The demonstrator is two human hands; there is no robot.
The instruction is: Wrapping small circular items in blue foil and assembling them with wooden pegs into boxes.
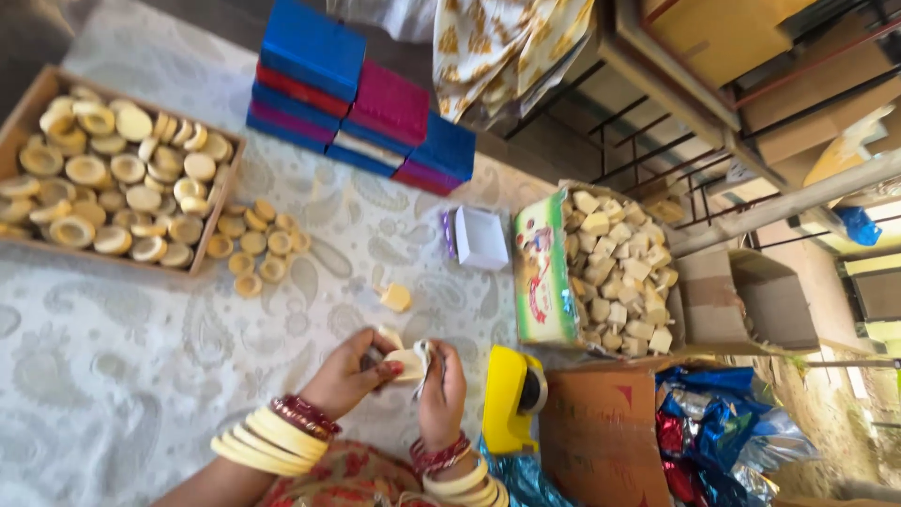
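My left hand [349, 374] and right hand [441, 383] have their fingers clamped on a small pale-yellow soap-like block [404, 361] and thin white wrapper [423, 360] above the paisley cloth [122, 338]; it seems light, firm, slippery, best pinched by its edges

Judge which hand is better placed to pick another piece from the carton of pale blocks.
Probably the right hand: the carton sits on that side, just past the yellow tape dispenser. The left hand, pinching the pale block, is farther away.
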